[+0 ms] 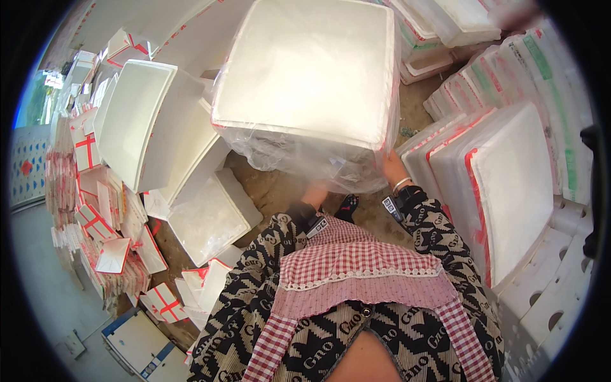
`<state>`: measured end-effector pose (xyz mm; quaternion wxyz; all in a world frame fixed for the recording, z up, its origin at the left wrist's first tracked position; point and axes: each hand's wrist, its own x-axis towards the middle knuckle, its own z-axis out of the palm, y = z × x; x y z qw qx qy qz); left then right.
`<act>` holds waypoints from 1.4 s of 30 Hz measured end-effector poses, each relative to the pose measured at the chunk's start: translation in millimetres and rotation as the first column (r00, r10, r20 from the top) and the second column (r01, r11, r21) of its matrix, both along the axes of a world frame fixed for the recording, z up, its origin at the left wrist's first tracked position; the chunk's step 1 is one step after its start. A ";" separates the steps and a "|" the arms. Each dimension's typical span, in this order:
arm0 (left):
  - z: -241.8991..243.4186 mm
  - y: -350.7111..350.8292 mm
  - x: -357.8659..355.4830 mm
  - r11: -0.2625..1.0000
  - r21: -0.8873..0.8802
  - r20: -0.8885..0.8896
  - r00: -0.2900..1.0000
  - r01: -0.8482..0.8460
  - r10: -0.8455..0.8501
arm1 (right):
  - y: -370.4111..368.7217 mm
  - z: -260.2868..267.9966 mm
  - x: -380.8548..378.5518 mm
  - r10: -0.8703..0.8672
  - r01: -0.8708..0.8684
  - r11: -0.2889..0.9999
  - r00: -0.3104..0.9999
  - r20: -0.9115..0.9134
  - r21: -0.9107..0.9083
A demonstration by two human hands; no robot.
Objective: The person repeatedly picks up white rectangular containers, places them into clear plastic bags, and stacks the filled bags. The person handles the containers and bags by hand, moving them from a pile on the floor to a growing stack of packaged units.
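A large white foam box with a red-marked rim fills the upper middle, wrapped in a clear plastic bag. Loose folds of the bag hang along its near side. At the near right corner, my right hand grips the wrapped box, its fingertips partly hidden by the plastic. My left hand reaches to the bag's lower edge near the middle; it is blurred and its fingers are covered.
Open white foam boxes lean at the left. Below them are piles of red-taped foam pieces. Bagged foam stacks stand close on the right, beside a plastic-wrapped row. A blurred hand-like shape appears at the top right.
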<state>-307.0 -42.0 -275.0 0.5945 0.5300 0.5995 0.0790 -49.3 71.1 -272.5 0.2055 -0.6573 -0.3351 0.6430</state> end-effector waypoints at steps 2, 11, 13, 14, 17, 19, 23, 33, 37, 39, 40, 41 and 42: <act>-7.2 3.6 -8.0 0.840 -0.313 0.239 0.819 -0.443 0.521 | -2.2 -2.6 2.1 0.158 -0.227 0.950 0.942 0.297 0.214; 43.0 46.5 12.0 0.775 -0.303 0.258 0.736 -0.554 0.626 | 16.2 15.2 -11.9 0.401 -0.493 0.870 0.734 0.548 0.024; 42.3 37.1 44.1 0.803 -0.453 0.264 0.802 -0.387 0.536 | 16.1 17.1 -20.7 0.344 -0.449 0.887 0.797 0.496 0.108; 35.7 34.1 59.6 0.791 -0.498 0.254 0.811 -0.357 0.526 | 14.4 17.3 -23.7 0.279 -0.411 0.888 0.837 0.471 0.205; 2.0 33.3 92.5 0.897 -0.228 0.256 0.866 -0.378 0.430 | 12.1 13.3 -29.4 0.304 -0.405 0.900 0.846 0.437 0.159; -21.8 38.4 105.1 0.979 0.073 0.014 0.982 -0.191 0.191 | 11.1 8.9 -30.8 0.389 -0.469 0.867 0.848 0.360 0.170; -52.4 44.7 123.2 0.987 0.062 -0.171 0.975 0.151 -0.139 | 15.3 6.2 -30.8 0.523 -0.543 0.837 0.832 0.184 0.074; -7.2 57.2 111.6 0.955 0.207 -0.060 0.977 0.211 -0.203 | 32.4 25.4 -28.2 0.696 -0.694 0.716 0.718 0.008 -0.068; 89.9 81.9 70.2 0.973 -0.014 -0.019 0.973 0.230 -0.230 | 18.2 8.0 -34.2 0.579 -0.606 0.794 0.780 0.237 0.056; 130.6 99.0 58.4 0.924 0.185 -0.124 0.940 0.336 -0.317 | 10.4 1.9 -33.5 0.460 -0.474 0.856 0.880 0.115 0.206; 141.0 111.5 59.1 0.839 0.378 -0.141 0.920 0.392 -0.366 | 8.5 -0.4 -33.8 0.428 -0.421 0.872 0.904 0.029 0.250; 146.9 128.3 59.9 0.715 0.553 -0.165 0.897 0.428 -0.409 | 5.3 0.0 -33.5 0.404 -0.379 0.882 0.914 -0.038 0.280; 149.5 144.2 60.8 0.563 0.700 -0.193 0.876 0.439 -0.443 | 3.7 1.4 -31.8 0.388 -0.295 0.865 0.906 -0.170 0.406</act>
